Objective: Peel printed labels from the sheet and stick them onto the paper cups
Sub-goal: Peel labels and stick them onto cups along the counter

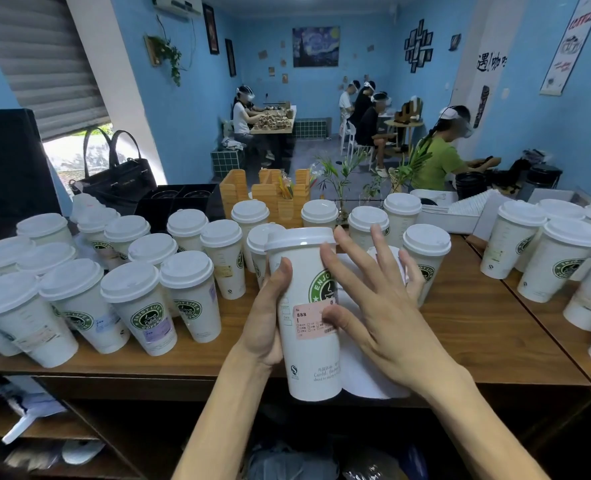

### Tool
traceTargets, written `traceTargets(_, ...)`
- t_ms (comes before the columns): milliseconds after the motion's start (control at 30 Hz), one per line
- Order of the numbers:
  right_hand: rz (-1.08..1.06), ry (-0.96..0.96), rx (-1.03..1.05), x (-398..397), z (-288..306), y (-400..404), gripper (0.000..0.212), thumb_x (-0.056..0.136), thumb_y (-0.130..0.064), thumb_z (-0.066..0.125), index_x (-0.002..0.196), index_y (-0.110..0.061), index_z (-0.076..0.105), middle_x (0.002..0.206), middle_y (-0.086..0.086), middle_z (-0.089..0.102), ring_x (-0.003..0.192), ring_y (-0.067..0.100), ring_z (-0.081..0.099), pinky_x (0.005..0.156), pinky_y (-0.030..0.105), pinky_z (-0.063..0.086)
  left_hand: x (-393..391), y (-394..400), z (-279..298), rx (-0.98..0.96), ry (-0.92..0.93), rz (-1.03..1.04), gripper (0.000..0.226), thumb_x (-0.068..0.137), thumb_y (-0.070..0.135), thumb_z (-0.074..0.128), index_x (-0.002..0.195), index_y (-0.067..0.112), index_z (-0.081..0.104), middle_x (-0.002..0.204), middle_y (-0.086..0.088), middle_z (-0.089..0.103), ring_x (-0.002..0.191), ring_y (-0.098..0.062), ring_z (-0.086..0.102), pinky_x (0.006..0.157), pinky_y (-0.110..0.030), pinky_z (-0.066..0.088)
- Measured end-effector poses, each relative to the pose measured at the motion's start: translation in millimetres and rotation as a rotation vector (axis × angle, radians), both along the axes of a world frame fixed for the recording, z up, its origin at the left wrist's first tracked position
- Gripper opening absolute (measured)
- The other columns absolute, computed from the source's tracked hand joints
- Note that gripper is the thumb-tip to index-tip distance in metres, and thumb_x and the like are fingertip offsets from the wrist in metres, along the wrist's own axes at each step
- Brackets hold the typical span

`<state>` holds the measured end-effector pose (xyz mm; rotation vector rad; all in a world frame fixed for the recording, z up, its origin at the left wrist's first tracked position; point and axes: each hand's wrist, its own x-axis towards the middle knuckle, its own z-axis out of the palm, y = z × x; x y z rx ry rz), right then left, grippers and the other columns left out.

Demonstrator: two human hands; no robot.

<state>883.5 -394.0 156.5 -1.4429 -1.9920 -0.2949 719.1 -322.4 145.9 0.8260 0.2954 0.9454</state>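
From the head camera, the left hand (270, 313) grips a lidded paper cup (308, 348), fingers and thumb curled round its left side, holding it tilted above the near edge of the wooden tabletop (477, 327). A pink label (313, 322) printed "888" sits on the cup's wall below the green logo. The right hand (380, 320) has its fingers spread straight, and its thumb presses on the label's right end. Under that hand a white sheet (363, 379) lies at the near edge. More lidded cups (138, 306) crowd the left side and far edge, some already labelled; others (561, 261) stand toward the right end.
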Motion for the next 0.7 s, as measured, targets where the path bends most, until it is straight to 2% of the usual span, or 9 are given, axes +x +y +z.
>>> traceTargets(67,0.021,-0.035,-0.008,1.7,-0.4,-1.8,0.056,0.11,-0.05,0.026,0.163,-0.041,0.015,0.173,-0.015,0.002,0.16,0.026,-0.009,0.122,0.059,-0.004,0.7,-0.5,-1.0,0.004,-0.01,-0.028,0.088,0.075,0.053,0.086,0.146,0.011,0.056,0.148,-0.023,0.054,0.13,-0.039,0.052,0.108,-0.05,0.046)
traceTargets(133,0.038,-0.041,-0.012,2.8,-0.4,-4.1,0.054,0.11,-0.04,0.027,0.164,-0.039,0.016,0.173,-0.015,0.002,0.16,0.026,-0.01,0.123,0.056,-0.01,2.0,-0.7,-4.0,-0.007,-0.023,-0.079,0.088,0.077,0.053,0.084,0.148,0.012,0.054,0.154,-0.024,0.046,0.145,-0.041,0.038,0.12,-0.054,0.031)
traceTargets(300,0.051,-0.031,-0.024,0.9,1.1,-2.6,0.056,0.11,-0.05,0.026,0.164,-0.04,0.015,0.173,-0.014,0.0,0.159,0.027,-0.013,0.121,0.059,-0.013,3.0,1.0,-10.3,-0.042,-0.043,-0.15,0.1,0.077,0.057,0.083,0.156,0.011,0.041,0.163,-0.027,0.029,0.154,-0.045,0.017,0.126,-0.063,0.006)
traceTargets(433,0.091,0.003,-0.022,4.7,2.7,-4.0,0.053,0.11,-0.037,0.031,0.162,-0.04,0.023,0.173,-0.015,0.006,0.16,0.025,-0.01,0.121,0.06,-0.014,-0.7,2.6,-12.5,0.01,-0.057,-0.185,0.1,0.083,0.056,0.078,0.159,0.009,0.033,0.163,-0.026,0.03,0.155,-0.041,0.021,0.127,-0.06,0.005)
traceTargets(500,0.094,0.063,-0.007,-1.6,4.5,-5.3,0.051,0.108,-0.048,0.033,0.158,-0.039,0.034,0.171,-0.015,0.015,0.161,0.022,-0.004,0.122,0.058,-0.014,-1.7,3.2,-14.7,0.014,-0.033,-0.142,0.101,0.083,0.056,0.079,0.159,0.009,0.033,0.162,-0.026,0.032,0.154,-0.043,0.021,0.126,-0.063,0.004)
traceTargets(567,0.066,0.145,0.056,-12.8,6.2,-5.9,0.053,0.099,-0.063,0.046,0.145,-0.037,0.049,0.164,-0.013,0.032,0.16,0.02,0.01,0.124,0.056,-0.009,-1.2,3.0,-16.8,0.024,-0.004,-0.054,0.1,0.084,0.054,0.079,0.158,0.007,0.032,0.16,-0.029,0.033,0.152,-0.046,0.024,0.125,-0.066,0.009)
traceTargets(633,0.028,0.216,0.113,-23.4,7.8,-5.8,0.055,0.086,-0.068,0.061,0.128,-0.033,0.054,0.153,-0.011,0.046,0.156,0.019,0.024,0.124,0.055,-0.003,-1.1,1.4,-19.3,0.017,0.018,0.01,0.101,0.085,0.052,0.08,0.159,0.005,0.029,0.159,-0.031,0.034,0.15,-0.049,0.028,0.123,-0.068,0.014)
traceTargets(700,0.009,0.249,0.128,-32.6,8.7,-4.0,0.062,0.077,-0.07,0.066,0.12,-0.027,0.057,0.145,-0.008,0.051,0.153,0.019,0.032,0.124,0.058,0.001,-3.2,0.2,-21.4,-0.001,0.026,0.06,0.102,0.084,0.049,0.082,0.159,0.008,0.026,0.157,-0.032,0.036,0.148,-0.049,0.032,0.122,-0.069,0.018)
